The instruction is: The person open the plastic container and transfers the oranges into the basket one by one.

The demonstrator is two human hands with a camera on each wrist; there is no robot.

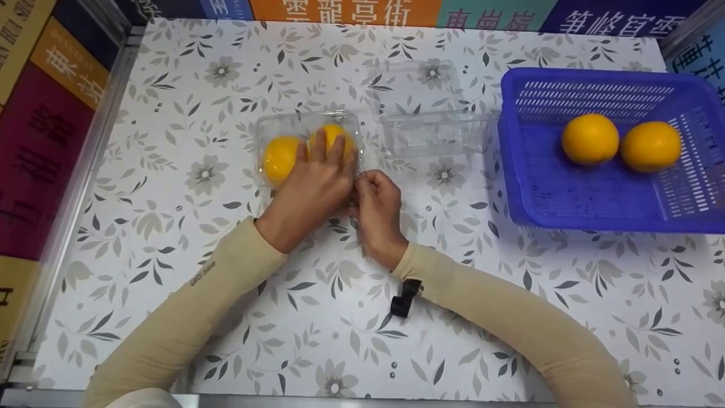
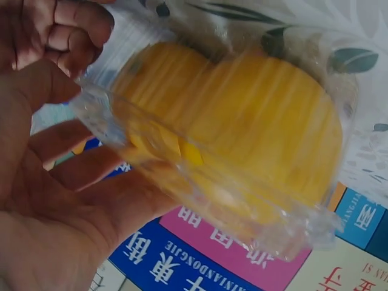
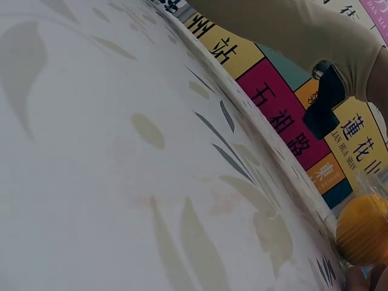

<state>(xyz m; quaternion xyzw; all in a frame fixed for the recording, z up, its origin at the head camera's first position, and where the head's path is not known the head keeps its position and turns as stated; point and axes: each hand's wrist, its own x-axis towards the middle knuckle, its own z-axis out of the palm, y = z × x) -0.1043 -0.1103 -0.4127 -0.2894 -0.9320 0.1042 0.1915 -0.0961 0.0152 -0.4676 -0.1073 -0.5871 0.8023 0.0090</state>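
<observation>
A clear box [image 1: 308,150] lies on the table [image 1: 170,226], left of the middle, with its lid down over two oranges [image 1: 280,158] that sit side by side inside. The left hand [image 1: 314,190] lies flat on the lid, fingers straight and spread over the right-hand orange, pressing down. In the left wrist view the box [image 2: 230,163] fills the frame, the fruit showing yellow through the ribbed plastic, with the open palm [image 2: 66,206] against it. The right hand [image 1: 376,207] is just beside the left, at the box's near right corner; its fingers are curled and seem to pinch the rim there, though the grip itself is partly hidden. The two hands touch.

Behind and to the right, an empty clear box [image 1: 430,122] stands open, its lid folded back toward the far edge. Further right sits a blue basket [image 1: 566,192] holding two more oranges [image 1: 590,139], near each other at its far side. The right wrist view shows mostly the leaf-patterned cloth [image 3: 121,151], an orange [image 3: 362,230] at the lower right edge and a beige sleeve [image 3: 303,30]. Coloured panels with lettering [image 1: 51,113] ring the table.
</observation>
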